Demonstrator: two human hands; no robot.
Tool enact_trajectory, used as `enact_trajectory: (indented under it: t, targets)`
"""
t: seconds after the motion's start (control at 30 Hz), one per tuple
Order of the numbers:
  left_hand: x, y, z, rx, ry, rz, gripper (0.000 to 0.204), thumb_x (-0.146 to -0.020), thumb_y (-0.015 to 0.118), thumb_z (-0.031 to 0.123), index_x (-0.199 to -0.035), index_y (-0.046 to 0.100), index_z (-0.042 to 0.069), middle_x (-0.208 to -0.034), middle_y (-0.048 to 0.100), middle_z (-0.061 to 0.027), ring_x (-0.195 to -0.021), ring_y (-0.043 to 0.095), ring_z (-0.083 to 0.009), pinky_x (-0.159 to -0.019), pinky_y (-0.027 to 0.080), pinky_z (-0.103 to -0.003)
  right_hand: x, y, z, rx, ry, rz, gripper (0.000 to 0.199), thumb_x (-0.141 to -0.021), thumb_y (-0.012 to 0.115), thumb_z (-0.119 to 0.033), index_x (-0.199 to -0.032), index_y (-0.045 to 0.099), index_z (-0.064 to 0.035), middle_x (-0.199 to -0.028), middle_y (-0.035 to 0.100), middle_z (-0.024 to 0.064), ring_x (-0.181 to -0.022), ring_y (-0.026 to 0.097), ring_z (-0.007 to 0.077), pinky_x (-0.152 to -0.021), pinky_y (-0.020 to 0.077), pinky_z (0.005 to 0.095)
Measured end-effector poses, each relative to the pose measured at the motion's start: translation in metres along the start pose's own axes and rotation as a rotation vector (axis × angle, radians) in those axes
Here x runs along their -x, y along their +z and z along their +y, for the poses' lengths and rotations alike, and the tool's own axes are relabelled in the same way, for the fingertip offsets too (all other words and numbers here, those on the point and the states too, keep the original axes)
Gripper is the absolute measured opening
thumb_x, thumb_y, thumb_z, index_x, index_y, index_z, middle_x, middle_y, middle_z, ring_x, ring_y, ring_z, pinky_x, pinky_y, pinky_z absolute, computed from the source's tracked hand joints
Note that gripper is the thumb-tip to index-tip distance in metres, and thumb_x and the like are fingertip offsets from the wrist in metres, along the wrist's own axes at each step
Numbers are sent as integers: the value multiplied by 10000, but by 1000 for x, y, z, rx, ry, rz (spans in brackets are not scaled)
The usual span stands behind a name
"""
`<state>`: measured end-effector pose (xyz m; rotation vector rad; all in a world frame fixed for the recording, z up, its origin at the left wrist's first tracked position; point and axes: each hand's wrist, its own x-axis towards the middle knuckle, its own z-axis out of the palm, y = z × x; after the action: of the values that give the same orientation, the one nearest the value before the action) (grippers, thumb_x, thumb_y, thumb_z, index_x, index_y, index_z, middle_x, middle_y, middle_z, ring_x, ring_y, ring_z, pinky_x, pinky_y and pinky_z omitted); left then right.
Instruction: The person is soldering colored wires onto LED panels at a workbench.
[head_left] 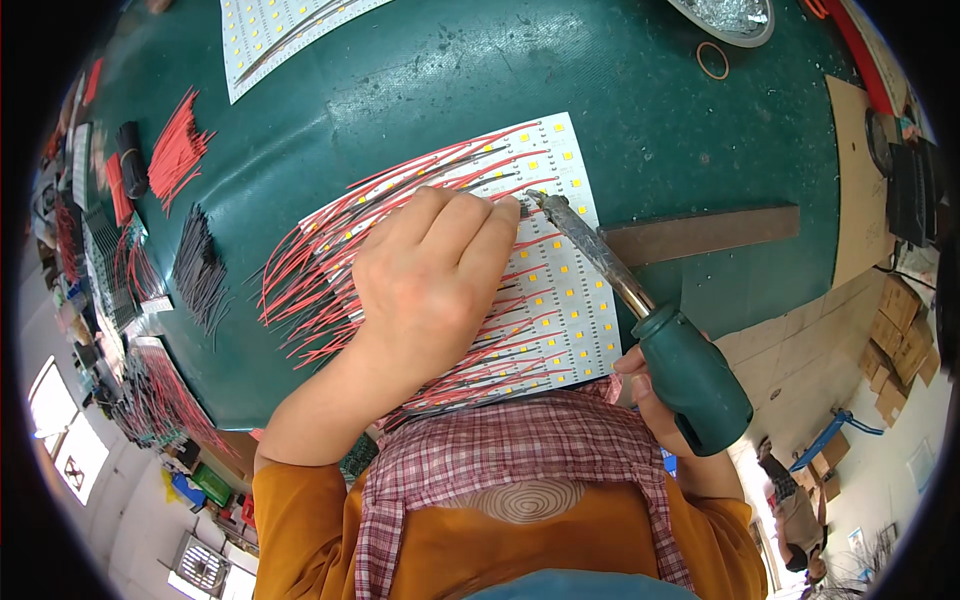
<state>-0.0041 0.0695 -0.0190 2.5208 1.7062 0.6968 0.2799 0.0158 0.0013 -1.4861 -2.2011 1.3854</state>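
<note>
A white circuit board with rows of small yellow LEDs lies on the green table, close to my body. Many red and black wires run leftward from its pads. My left hand rests over the wires, fingers closed and bent down to the board. Its fingertips pinch a wire end at a pad; the wire's colour is mostly hidden. From the right, my right hand grips a soldering iron with a thick green handle, which partly hides the fingers. The iron's tip touches or nearly touches the board beside my left fingertips.
A brown flat bar lies right of the board. Loose red wires and black wires are heaped at the left. Another LED board lies at the far edge, with a round metal dish and a rubber band farther right.
</note>
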Motion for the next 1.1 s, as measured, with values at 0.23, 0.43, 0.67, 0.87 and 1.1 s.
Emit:
enact_trajectory:
  t: [0.23,0.43,0.67,0.87,1.1]
  targets:
    - [1,4,-1,-28,23,7,313,-646,658,113,-948,697,43,-830,587,-15,-748,600,-175,-561,485,-286,1,-1,-1,-3,-16,-11,389,-924,602,-57,-1276,467,37,-976,675,132,-893,659,188,-784,542,319]
    - [-1,2,1,-63,31,-27,302,-647,656,114,-936,693,36,-815,574,-11,-762,601,-165,-560,485,-278,-10,-4,-8,49,-102,42,233,-874,612,-6,-1106,602,14,-931,687,101,-835,653,189,-767,526,326]
    - [-5,1,5,-132,63,-37,259,-642,646,120,-887,673,42,-779,529,-4,-740,576,-154,-538,468,-274,-15,-8,-14,6,-105,81,199,-843,630,-2,-1042,626,-1,-906,678,110,-749,617,179,-682,499,299]
    - [-6,4,4,-141,54,-27,213,-646,639,123,-848,656,57,-779,526,0,-724,561,-152,-534,462,-278,-1,0,-5,-337,65,105,173,-912,617,-41,-1080,610,-4,-913,665,98,-710,559,108,-662,486,263]
    - [-7,7,-5,-49,-6,21,165,-683,646,77,-846,670,72,-820,593,-25,-750,591,-198,-587,492,-315,-1,18,-3,-480,38,217,223,-923,613,-37,-1140,597,14,-918,669,96,-740,577,115,-690,491,265]
